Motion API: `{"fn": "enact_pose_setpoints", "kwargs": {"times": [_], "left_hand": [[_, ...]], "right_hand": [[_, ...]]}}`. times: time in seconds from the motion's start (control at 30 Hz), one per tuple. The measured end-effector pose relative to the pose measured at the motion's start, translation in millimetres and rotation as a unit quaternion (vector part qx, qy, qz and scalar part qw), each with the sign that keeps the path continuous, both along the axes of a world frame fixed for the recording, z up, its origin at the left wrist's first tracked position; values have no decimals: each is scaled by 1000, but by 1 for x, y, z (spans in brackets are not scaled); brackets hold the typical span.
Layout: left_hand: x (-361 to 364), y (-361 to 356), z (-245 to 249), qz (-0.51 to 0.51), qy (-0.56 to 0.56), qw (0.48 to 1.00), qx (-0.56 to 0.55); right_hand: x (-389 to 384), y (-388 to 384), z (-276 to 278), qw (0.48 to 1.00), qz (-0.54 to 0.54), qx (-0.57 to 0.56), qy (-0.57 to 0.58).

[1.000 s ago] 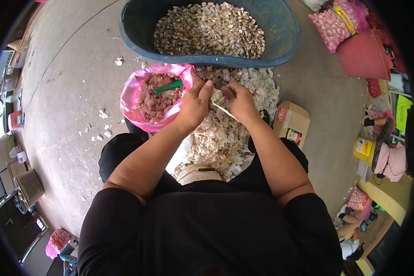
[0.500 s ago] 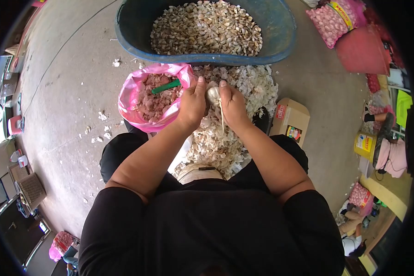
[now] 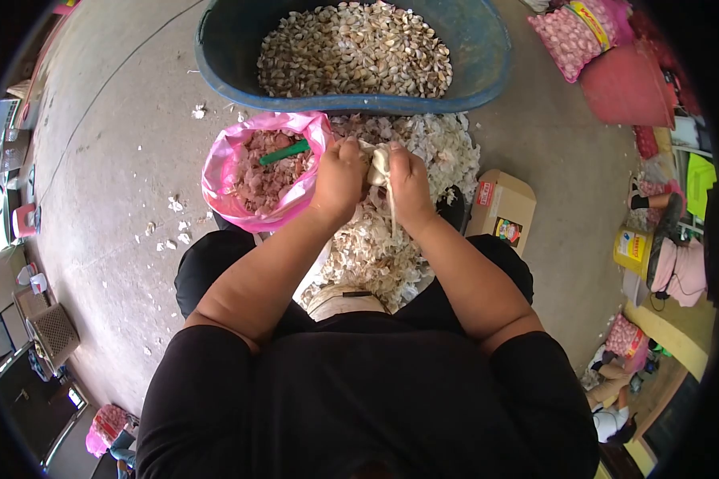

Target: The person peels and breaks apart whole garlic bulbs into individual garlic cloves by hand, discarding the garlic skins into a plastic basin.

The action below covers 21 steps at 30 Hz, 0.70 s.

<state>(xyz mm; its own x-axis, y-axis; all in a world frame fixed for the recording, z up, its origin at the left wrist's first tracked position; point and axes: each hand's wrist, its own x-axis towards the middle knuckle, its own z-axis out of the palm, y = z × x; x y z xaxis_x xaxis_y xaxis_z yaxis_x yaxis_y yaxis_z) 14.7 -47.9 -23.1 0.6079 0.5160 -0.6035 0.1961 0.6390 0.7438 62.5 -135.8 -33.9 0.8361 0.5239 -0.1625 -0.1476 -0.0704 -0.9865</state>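
Note:
Between my two hands is a white garlic bulb (image 3: 379, 165) with a long pale stem strip hanging down. My left hand (image 3: 339, 182) is curled against the bulb's left side, its fingers closed. The fingers of my right hand (image 3: 409, 185) wrap its right side. Just left of my left hand stands a pink plastic bag (image 3: 216, 180) of reddish skins, with a green-handled tool (image 3: 284, 152) lying on them. Pale garlic skins (image 3: 363, 259) are heaped under my hands and between my legs. Beyond is a blue tub (image 3: 359, 104) holding many loose cloves (image 3: 355, 52).
A cardboard box (image 3: 503, 209) stands right of the heap. Mesh garlic sacks (image 3: 571, 40), a red container (image 3: 627, 84) and a yellow bucket (image 3: 633, 249) are at the right. Other people's limbs show at the right edge and lower left. Skin scraps dot the floor.
Both hands have curled in closer around the bulb, with the thumbs bent down instead of pointing up. The bulb has turned and its stem strip has shifted slightly right.

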Motion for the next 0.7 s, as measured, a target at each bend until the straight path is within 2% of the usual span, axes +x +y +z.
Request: {"fn": "enact_pose_setpoints", "kwargs": {"times": [0.03,0.07,0.1,0.13,0.17,0.2,0.23,0.27,0.33,0.37,0.4,0.47,0.5,0.6,0.63,0.7], "left_hand": [[1,8,3,-9,10,996,-94],[-3,16,-1,-55,-10,986,-159],[-8,23,-3,-101,-30,969,-225],[-10,27,-4,-146,-49,945,-289],[-9,21,-5,-107,-4,960,-259],[-11,22,-5,-112,0,964,-242],[-11,24,-7,-117,3,967,-224],[-11,25,-8,-124,5,971,-206],[-12,24,-13,-167,26,983,-72],[-13,23,-16,-187,36,982,-5],[-13,23,-15,-207,46,975,62],[-14,25,-10,-210,37,977,29],[-14,26,-5,-211,33,977,12],[-15,21,3,-194,-100,976,-13],[-16,24,0,-196,-136,970,-39],[-17,29,-4,-185,-145,968,-85]], "right_hand": [[8,-3,-2,987,44,62,139],[19,-10,-3,950,87,123,275],[25,-14,-1,888,127,180,404],[29,-15,2,898,113,145,400],[32,-16,6,906,100,109,397],[32,-15,13,912,87,72,395],[33,-15,22,915,94,95,381],[34,-15,23,936,97,56,333],[37,-14,24,968,99,-22,231],[41,-16,18,972,178,-60,140],[36,-15,17,976,188,-103,31],[22,-12,17,944,201,-185,-186],[20,-12,15,948,190,-187,-174],[27,-12,10,986,144,-77,-17],[29,-14,18,984,156,-79,16],[31,-17,24,979,137,18,149]]}}
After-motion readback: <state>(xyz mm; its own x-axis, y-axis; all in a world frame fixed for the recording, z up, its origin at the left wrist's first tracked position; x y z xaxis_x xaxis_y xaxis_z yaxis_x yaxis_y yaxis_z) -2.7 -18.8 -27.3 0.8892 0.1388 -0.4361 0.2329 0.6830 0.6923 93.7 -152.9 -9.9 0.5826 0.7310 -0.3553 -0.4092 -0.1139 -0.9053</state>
